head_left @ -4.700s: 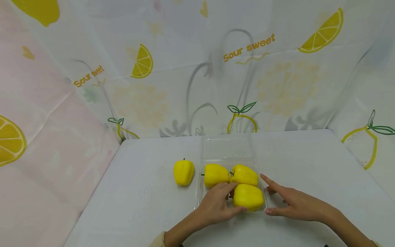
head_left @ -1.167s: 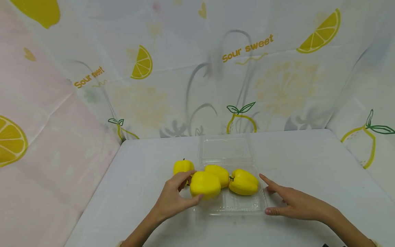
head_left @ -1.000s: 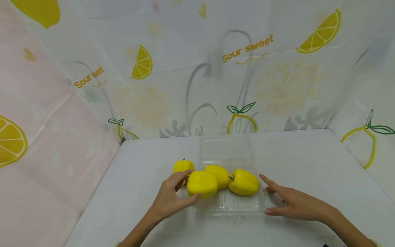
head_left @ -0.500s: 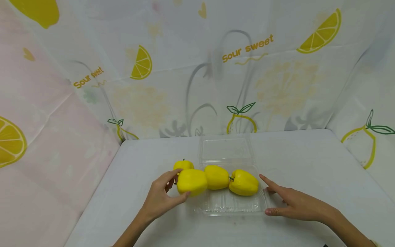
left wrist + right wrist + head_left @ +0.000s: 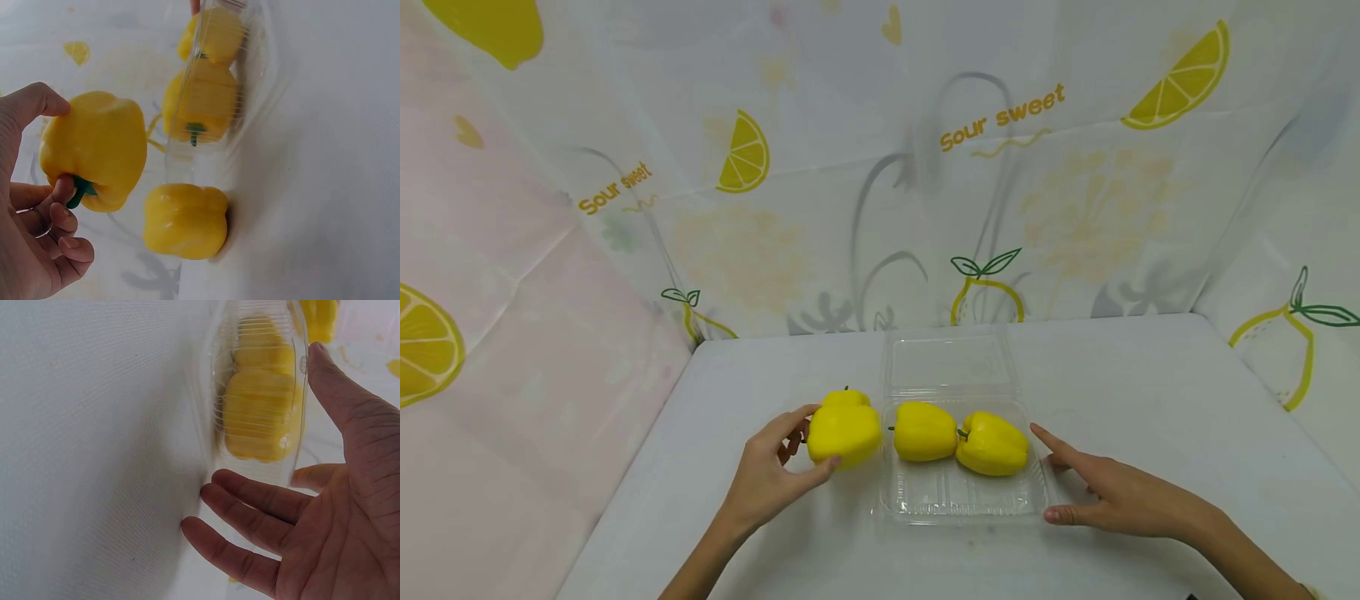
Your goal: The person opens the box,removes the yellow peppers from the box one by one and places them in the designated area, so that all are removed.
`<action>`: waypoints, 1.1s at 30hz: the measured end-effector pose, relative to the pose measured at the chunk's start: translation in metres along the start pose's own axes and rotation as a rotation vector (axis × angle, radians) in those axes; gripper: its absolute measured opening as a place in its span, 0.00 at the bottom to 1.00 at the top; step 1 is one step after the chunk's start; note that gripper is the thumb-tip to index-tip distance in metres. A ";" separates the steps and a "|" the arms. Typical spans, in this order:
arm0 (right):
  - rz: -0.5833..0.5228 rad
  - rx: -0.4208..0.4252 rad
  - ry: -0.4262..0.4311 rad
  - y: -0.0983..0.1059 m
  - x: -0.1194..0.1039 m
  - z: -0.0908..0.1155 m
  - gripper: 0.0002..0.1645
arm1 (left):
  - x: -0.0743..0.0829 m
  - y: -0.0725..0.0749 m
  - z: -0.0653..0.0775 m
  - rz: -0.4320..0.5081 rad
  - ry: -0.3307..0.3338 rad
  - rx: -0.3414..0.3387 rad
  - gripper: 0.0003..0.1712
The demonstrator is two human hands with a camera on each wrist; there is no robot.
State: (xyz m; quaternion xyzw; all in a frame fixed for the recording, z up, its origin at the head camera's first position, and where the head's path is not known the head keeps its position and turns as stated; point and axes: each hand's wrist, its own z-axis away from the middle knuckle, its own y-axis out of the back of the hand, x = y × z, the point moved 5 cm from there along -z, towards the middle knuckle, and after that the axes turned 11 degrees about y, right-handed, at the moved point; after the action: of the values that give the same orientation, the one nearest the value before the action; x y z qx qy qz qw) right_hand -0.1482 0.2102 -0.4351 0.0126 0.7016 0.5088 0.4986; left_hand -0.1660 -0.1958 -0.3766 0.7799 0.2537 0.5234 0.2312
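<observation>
My left hand [image 5: 771, 471] pinches a yellow bell pepper [image 5: 94, 147] between thumb and fingers, lifted above the table left of the clear plastic clamshell box [image 5: 955, 504]. In the left wrist view its green stem points toward the curled fingers. A second bell pepper [image 5: 186, 220] stands on the table, partly hidden behind the held one in the head view. Inside the box lie two more, a left bell pepper [image 5: 925, 432] and a right bell pepper [image 5: 992, 444]. My right hand [image 5: 1120, 496] rests by the box's right side, fingers spread, thumb at its rim.
The box's clear lid [image 5: 952, 364] lies folded back toward the rear of the white table [image 5: 1150, 392]. A printed lemon-pattern cloth [image 5: 842, 208] hangs behind and along the sides.
A bell pepper from the box's front right has been lifted out and carried left by my left hand, past the box's edge. The right pepper inside sits closer to the front. My right hand stays put.
</observation>
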 end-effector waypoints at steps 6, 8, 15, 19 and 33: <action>-0.004 -0.001 0.003 0.000 0.000 0.000 0.58 | -0.007 0.008 -0.002 -0.016 0.007 0.025 0.33; -0.002 0.001 0.004 0.000 0.000 0.000 0.58 | -0.009 0.011 -0.002 -0.026 0.016 0.033 0.33; -0.004 0.001 0.001 0.000 0.000 0.000 0.58 | -0.019 0.020 -0.004 -0.045 0.055 0.061 0.34; -0.004 0.003 0.001 0.000 0.000 0.000 0.58 | -0.024 0.023 -0.005 -0.047 0.066 0.070 0.34; -0.005 0.000 -0.004 0.000 0.000 0.000 0.58 | -0.041 0.032 -0.009 -0.078 0.084 0.112 0.34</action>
State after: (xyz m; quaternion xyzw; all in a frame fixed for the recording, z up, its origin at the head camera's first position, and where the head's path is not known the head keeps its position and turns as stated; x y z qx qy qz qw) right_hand -0.1483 0.2098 -0.4352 0.0121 0.7007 0.5074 0.5014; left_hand -0.1828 -0.2457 -0.3823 0.7584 0.3224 0.5312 0.1967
